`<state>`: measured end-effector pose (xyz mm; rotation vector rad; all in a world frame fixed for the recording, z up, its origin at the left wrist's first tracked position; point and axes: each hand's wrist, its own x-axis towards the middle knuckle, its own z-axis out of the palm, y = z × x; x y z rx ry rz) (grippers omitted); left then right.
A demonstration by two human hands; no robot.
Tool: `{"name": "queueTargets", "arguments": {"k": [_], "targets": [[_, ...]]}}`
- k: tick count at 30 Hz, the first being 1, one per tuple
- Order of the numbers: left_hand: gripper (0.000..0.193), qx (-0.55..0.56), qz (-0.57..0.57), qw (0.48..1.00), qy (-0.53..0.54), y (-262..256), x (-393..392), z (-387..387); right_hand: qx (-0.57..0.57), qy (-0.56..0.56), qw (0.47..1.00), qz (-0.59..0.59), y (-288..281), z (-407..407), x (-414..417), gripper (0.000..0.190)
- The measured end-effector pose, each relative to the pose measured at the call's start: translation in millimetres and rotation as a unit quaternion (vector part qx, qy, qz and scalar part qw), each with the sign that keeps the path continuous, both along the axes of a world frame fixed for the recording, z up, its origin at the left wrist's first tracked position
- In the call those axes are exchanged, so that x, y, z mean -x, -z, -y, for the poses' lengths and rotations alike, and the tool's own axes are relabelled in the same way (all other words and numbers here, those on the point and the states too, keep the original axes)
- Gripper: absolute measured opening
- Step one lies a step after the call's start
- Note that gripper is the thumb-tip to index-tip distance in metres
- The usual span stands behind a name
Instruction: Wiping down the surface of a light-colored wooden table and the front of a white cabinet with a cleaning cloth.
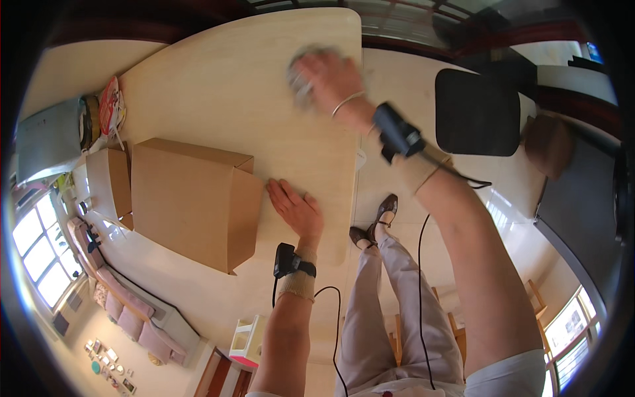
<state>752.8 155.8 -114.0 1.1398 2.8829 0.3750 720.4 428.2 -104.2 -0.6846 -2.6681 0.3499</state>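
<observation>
My right hand (331, 77) is pressed over a crumpled grey cloth (297, 82) on the light wooden tabletop (213, 89), near the table's far right corner. Motion blurs both the hand and the cloth. My left hand (297, 208) rests palm down on the same tabletop, fingers spread and nothing in them. Just left of its fingertips stands a large closed cardboard box (183, 198). Each wrist carries a strapped black device with a cable.
Behind the large box are a smaller cardboard box (106, 181), a red and white plastic bag (111, 106) and a grey-blue box (49, 139). A black-topped stool (477, 111) stands on the floor right of the table. A sofa (134, 312) lies beyond, at lower left.
</observation>
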Motion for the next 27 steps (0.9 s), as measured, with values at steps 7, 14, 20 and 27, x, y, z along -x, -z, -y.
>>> {"name": "queueTargets", "arguments": {"k": [7,14,20,27], "targets": [[0.059,-0.022,0.029,0.999,-0.011,6.9,-10.7,-16.2,0.244,0.240,0.936,0.082,19.8,-141.7,-21.9,0.042],[0.064,0.023,0.070,0.997,-0.026,0.7,-11.8,-18.0,-0.033,0.030,0.999,-0.017,-25.1,-64.6,52.1,0.044],[0.063,0.016,0.083,0.996,-0.039,2.9,-13.5,-17.8,-0.026,0.010,0.999,0.017,14.5,-13.4,152.5,0.038],[0.056,0.005,0.029,0.999,-0.037,5.9,-8.4,4.4,0.035,-0.138,0.986,0.085,1.2,-51.7,178.0,0.050]]}}
